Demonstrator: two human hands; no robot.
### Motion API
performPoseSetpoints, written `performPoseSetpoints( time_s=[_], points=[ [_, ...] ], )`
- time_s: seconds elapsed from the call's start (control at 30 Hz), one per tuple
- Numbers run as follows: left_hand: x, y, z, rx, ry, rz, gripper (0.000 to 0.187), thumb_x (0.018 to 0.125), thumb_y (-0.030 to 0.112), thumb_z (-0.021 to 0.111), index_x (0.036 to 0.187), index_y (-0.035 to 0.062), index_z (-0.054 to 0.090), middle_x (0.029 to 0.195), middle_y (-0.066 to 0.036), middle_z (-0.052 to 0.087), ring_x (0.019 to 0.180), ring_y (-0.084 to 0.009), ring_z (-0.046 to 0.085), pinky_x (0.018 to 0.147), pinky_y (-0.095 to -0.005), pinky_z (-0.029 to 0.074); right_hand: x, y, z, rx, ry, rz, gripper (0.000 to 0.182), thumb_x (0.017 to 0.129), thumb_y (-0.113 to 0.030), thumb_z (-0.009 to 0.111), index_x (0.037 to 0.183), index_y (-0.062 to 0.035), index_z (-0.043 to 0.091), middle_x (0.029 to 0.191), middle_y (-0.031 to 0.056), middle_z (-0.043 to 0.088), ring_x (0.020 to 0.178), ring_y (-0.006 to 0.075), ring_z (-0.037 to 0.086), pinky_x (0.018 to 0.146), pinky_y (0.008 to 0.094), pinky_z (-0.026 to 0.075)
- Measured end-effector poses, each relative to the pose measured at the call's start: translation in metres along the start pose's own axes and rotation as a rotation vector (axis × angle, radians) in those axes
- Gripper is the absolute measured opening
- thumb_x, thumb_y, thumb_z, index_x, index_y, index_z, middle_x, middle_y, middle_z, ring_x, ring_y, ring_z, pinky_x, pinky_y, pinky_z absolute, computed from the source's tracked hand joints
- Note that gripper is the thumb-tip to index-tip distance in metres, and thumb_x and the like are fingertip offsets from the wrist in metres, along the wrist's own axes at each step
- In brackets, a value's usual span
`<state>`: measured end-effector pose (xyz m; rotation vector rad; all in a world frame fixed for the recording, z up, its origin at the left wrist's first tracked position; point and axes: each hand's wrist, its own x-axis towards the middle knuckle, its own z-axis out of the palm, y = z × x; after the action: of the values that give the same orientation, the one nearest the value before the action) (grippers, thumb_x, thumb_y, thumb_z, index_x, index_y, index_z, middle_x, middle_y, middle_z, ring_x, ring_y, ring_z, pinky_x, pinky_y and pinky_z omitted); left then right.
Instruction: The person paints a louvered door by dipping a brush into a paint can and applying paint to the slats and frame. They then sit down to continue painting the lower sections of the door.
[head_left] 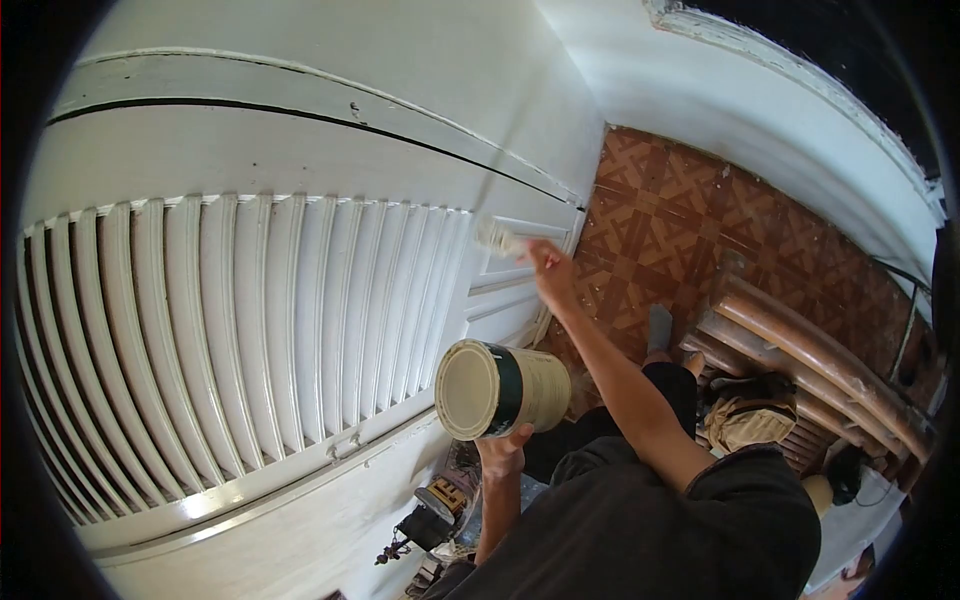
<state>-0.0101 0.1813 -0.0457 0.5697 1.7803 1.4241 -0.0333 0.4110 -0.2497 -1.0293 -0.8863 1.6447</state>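
Observation:
My left hand (pixel 505 452) is closed under a cream paint can (pixel 545 388) with a dark green band, holding it up beside the louvred door. The can's round cream end faces the camera. In my right hand (pixel 549 266), closed fingers grip a paintbrush (pixel 497 238) whose cream head overlaps the door frame just past the slats. The white louvred door (pixel 250 330) fills the left side of the view, its slats looking glossy at the far left.
Brown patterned floor tiles (pixel 660 220) lie beyond my feet. A wooden bench (pixel 820 340) stands to the right, with a tan bag (pixel 750 420) on it. Below the can are cluttered items, including a black and yellow object (pixel 440 497). White walls (pixel 760 110) enclose the space.

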Motion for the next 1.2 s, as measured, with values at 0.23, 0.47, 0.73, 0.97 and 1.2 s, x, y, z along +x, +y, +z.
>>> performPoseSetpoints(
  time_s=[0.23,0.47,0.73,0.97,1.2],
  points=[
    [-0.01,0.008,0.014,-0.015,0.138,-0.057,0.093,0.065,0.043,0.09,0.138,0.002,0.049,0.133,-0.01,0.057,0.12,-0.0264,0.055,0.102,-0.0443,0.044,0.073,-0.046,0.022,0.328,-0.098,0.006,0.032,0.1,-0.036,0.064,0.116,-0.0094,0.072,0.082,0.0006,0.073,0.075,0.0013,0.058,0.063,0.0198,0.034],
    [-0.019,0.013,0.01,0.185,0.166,-0.094,0.096,0.071,0.06,0.083,0.137,-0.0007,0.049,0.136,-0.011,0.056,0.122,-0.0277,0.053,0.104,-0.0445,0.041,0.083,0.03,0.021,0.273,0.026,0.08,0.037,0.097,-0.042,0.067,0.114,-0.0096,0.074,0.085,0.0009,0.075,0.078,0.0031,0.061,0.069,0.0206,0.04],
    [-0.023,0.005,0.009,-0.058,0.206,-0.117,0.095,0.067,0.043,0.091,0.141,0.0034,0.047,0.137,-0.01,0.056,0.123,-0.0291,0.054,0.103,-0.0482,0.042,0.089,0.084,-0.021,-0.113,0.271,0.073,0.028,0.097,-0.031,0.068,0.107,-0.0053,0.074,0.075,0.0033,0.075,0.062,0.0023,0.056,0.06,0.0205,0.043],
    [-0.019,0.007,0.011,-0.146,0.188,-0.104,0.095,0.061,0.028,0.096,0.139,0.0041,0.046,0.131,-0.009,0.056,0.119,-0.0264,0.056,0.1,-0.0444,0.046,0.066,-0.006,0.027,0.051,0.076,0.051,0.034,0.099,-0.033,0.066,0.11,-0.0018,0.073,0.088,0.0045,0.074,0.081,0.0123,0.071,0.073,0.0212,0.046],
    [-0.014,0.017,0.017,-0.226,0.206,-0.106,0.096,0.059,0.02,0.097,0.139,0.0042,0.045,0.13,-0.009,0.056,0.118,-0.0255,0.056,0.099,-0.0426,0.048,0.031,-0.127,0.053,0.388,-0.187,-0.073,0.035,0.1,-0.031,0.065,0.114,0.0,0.072,0.09,0.0066,0.075,0.085,0.0135,0.071,0.077,0.021,0.045]
  ],
)
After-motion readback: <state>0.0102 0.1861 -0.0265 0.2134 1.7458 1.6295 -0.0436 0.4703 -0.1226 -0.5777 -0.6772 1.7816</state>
